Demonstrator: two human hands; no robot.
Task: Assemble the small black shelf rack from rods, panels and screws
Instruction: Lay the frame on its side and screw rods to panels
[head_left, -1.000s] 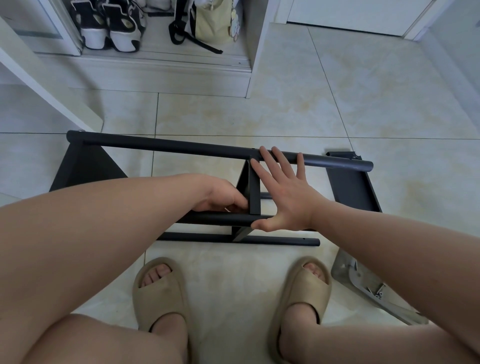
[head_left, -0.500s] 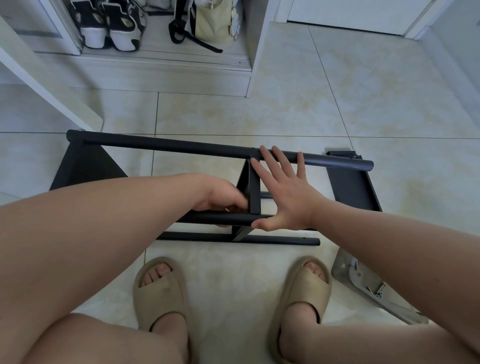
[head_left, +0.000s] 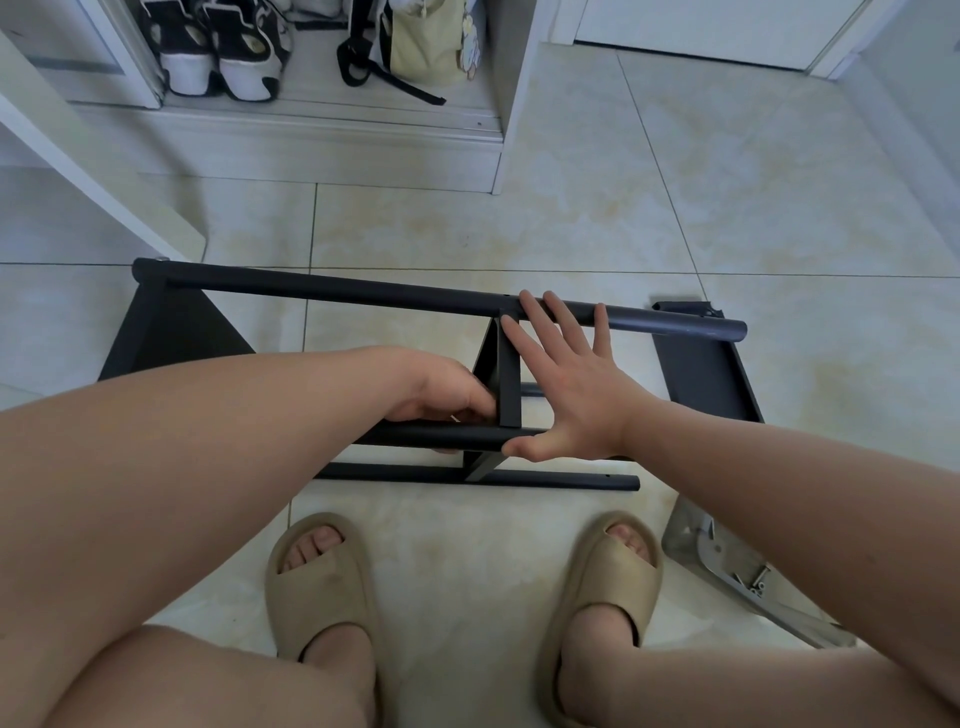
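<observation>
Head view, centre frame: the rack (head_left: 332, 292) lies on its side on the tiles. The right hand (head_left: 566, 395), fingers straight and spread, braces the middle panel (head_left: 508, 384). The left hand (head_left: 441, 389) curls in beside the panel, by the near rod (head_left: 485, 440); what it pinches I cannot tell. Looks like fastening this joint: next, keep it square while tightening

I see the rack (head_left: 337, 291) lying on the floor (head_left: 675, 182). Behind it, shoes (head_left: 218, 52) and a bag (head_left: 431, 47) sit in a cabinet (head_left: 511, 104). Before it are the person's slippers (head_left: 322, 587), and right of it a panel (head_left: 701, 364) and a screw pack (head_left: 727, 566).
</observation>
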